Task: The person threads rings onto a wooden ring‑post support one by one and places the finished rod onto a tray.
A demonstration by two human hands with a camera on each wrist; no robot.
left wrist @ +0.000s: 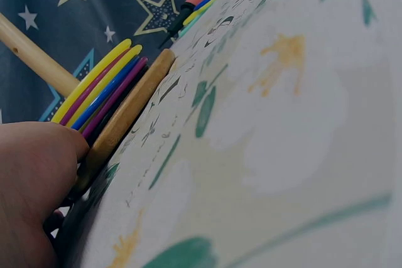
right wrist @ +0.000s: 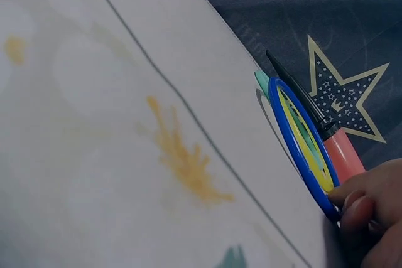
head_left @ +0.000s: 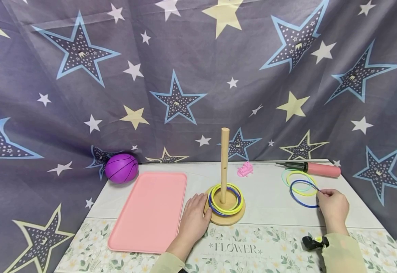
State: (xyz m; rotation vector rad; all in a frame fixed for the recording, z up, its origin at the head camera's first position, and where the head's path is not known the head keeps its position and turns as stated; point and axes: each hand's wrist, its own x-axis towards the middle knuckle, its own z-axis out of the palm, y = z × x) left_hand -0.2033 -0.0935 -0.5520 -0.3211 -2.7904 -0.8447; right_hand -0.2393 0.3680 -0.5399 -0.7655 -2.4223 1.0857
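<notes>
A wooden peg (head_left: 224, 167) stands upright on a round wooden base (head_left: 227, 220). Yellow, blue and purple rings (left wrist: 103, 89) lie stacked around its foot. My left hand (head_left: 195, 216) rests against the left side of the base, fingers extended, thumb near the rings. At the right, my right hand (head_left: 333, 207) pinches a blue ring (head_left: 298, 203) between thumb and fingertips. That ring is tilted up in the right wrist view, overlapping a yellow ring (head_left: 309, 194) and a mint-green ring (head_left: 283, 179) behind it.
A pink tray (head_left: 148, 212) lies left of my left hand, with a purple ball (head_left: 121, 168) beyond it. Behind the peg sits a small pink toy (head_left: 245, 169). A red-and-black hand pump (head_left: 322, 170) lies behind the loose rings, near the star-patterned curtain (head_left: 198, 140).
</notes>
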